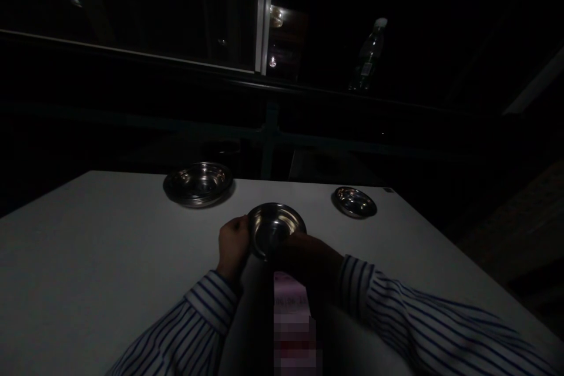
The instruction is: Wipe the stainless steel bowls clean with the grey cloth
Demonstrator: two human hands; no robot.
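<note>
In the head view a shiny metal bowl [269, 228] is held up over the white table, its hollow side facing me. My left hand [233, 245] is closed on its left rim. From the right, my right hand [304, 255] lies across the bowl's near right rim, closed on it; deep shadow hides most of its fingers. Beyond the bowl to the left stands a stack of metal bowls [198, 185]. Farther right, a smaller shallow metal dish [355, 202] sits near the table's far edge.
The white table [132, 258] ends at a far edge just behind the dishes. A pink printed strip [291, 294], partly pixelated, shows below my hands. Past the table are a window frame [264, 17] and a clear plastic bottle [369, 59]. The surroundings are very dark.
</note>
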